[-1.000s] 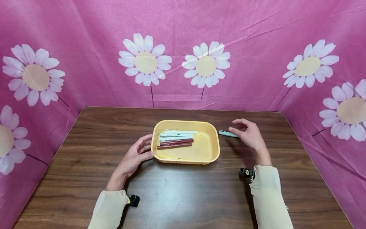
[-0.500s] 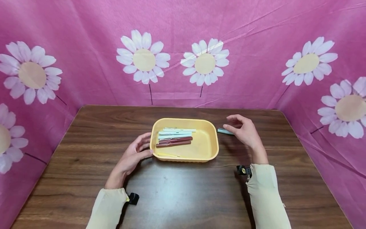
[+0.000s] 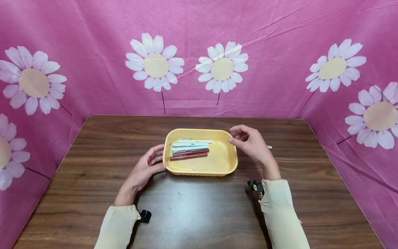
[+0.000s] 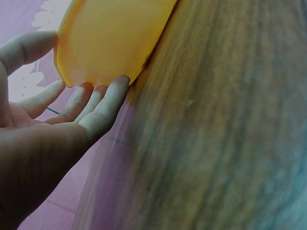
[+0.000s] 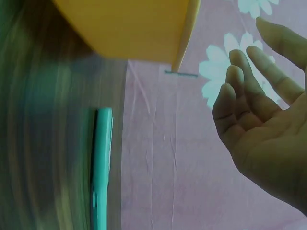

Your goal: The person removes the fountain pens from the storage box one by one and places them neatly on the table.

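Observation:
A yellow plastic tray [image 3: 222, 159] stands on the table with several pens inside. They include a whitish pen [image 3: 195, 141], light-blue pens, dark red pens [image 3: 188, 156] and a yellow pen [image 3: 183, 168]. At the tray's left end, the fingertips and thumb of my left hand [image 3: 144, 173] touch the outer wall and rim. My right hand [image 3: 252, 145] hovers by the right rim, holding nothing, fingers loosely bent. Below it a teal pen [image 5: 102, 158] lies on the table, largely hidden in the head view, where only its end [image 3: 269, 147] shows.
The brown wood-grain table [image 3: 192, 214] carries the tray towards its far side. Behind and on both sides hangs a pink cloth [image 3: 192, 20] with large white flowers. A black wrist device [image 3: 255, 186] sits near the right cuff, and another [image 3: 144, 216] near the left.
My right hand has shifted left, from over the teal pen to the tray's right rim; the pen stays on the table. The left hand keeps its place, and the head view has tilted slightly.

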`<action>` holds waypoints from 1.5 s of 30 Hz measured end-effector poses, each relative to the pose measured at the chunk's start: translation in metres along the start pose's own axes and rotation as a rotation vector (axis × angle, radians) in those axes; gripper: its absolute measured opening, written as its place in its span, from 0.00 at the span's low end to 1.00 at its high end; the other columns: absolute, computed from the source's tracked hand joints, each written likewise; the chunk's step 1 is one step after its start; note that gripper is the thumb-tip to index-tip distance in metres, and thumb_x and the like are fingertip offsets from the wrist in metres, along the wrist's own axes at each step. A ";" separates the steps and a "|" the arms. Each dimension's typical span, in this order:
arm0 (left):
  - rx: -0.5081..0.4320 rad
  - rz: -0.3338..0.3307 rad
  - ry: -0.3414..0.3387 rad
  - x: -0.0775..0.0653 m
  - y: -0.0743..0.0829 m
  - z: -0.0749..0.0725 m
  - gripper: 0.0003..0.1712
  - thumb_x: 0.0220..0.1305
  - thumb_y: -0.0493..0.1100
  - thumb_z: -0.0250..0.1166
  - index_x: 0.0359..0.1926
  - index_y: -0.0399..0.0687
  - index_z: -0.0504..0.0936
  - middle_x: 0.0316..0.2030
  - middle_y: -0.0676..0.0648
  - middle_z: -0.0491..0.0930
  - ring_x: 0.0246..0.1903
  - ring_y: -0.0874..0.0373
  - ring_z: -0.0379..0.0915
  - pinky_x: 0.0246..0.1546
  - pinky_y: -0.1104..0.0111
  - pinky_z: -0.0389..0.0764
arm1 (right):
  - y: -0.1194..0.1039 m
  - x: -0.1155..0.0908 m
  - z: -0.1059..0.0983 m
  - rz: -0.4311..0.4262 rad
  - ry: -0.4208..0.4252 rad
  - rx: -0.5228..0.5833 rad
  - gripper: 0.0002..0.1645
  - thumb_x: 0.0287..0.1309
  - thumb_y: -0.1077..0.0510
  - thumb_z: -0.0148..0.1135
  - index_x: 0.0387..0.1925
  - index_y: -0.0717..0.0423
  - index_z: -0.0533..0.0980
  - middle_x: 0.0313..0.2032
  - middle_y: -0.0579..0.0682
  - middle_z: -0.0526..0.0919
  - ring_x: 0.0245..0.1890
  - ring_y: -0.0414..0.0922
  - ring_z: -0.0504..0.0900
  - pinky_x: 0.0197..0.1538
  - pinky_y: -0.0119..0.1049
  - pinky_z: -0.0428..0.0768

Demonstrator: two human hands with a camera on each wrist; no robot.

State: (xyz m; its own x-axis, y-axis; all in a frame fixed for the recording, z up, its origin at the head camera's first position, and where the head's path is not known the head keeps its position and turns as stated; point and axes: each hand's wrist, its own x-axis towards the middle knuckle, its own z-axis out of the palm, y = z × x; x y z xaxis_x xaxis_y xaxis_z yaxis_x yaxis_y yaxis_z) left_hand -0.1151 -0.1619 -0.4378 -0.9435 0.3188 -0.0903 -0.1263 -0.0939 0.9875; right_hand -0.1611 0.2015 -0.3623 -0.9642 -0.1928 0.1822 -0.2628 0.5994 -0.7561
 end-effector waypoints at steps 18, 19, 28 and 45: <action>-0.005 0.004 -0.001 -0.001 0.000 0.000 0.40 0.56 0.28 0.61 0.68 0.43 0.56 0.63 0.32 0.61 0.61 0.38 0.59 0.46 0.68 0.80 | -0.006 0.007 0.051 -0.019 -0.161 0.102 0.17 0.51 0.55 0.68 0.43 0.55 0.78 0.43 0.57 0.82 0.38 0.47 0.76 0.41 0.42 0.77; -0.004 0.005 -0.001 -0.001 0.000 0.000 0.40 0.56 0.29 0.62 0.68 0.43 0.56 0.63 0.32 0.61 0.61 0.38 0.59 0.46 0.68 0.80 | -0.007 0.007 0.054 -0.023 -0.168 0.106 0.17 0.51 0.55 0.68 0.43 0.55 0.78 0.43 0.57 0.82 0.38 0.47 0.76 0.41 0.41 0.77; 0.005 0.012 -0.005 -0.001 0.001 0.000 0.40 0.56 0.29 0.62 0.68 0.43 0.56 0.63 0.32 0.61 0.61 0.39 0.60 0.47 0.67 0.80 | -0.012 0.008 0.075 -0.051 -0.268 0.140 0.19 0.51 0.57 0.68 0.44 0.62 0.78 0.40 0.57 0.82 0.37 0.46 0.78 0.40 0.40 0.80; 0.004 0.020 -0.008 0.000 0.000 0.001 0.40 0.56 0.29 0.62 0.68 0.43 0.56 0.63 0.33 0.62 0.60 0.41 0.61 0.47 0.68 0.80 | -0.022 0.009 0.102 -0.025 -0.454 0.096 0.16 0.50 0.55 0.69 0.41 0.55 0.79 0.33 0.47 0.82 0.35 0.41 0.79 0.41 0.31 0.79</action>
State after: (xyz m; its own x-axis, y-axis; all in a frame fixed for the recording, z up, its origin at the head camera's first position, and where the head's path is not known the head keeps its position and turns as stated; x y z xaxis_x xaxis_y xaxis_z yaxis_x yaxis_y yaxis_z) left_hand -0.1146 -0.1613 -0.4377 -0.9434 0.3245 -0.0693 -0.1060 -0.0970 0.9896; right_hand -0.1602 0.1071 -0.4085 -0.8386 -0.5393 -0.0765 -0.2601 0.5198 -0.8137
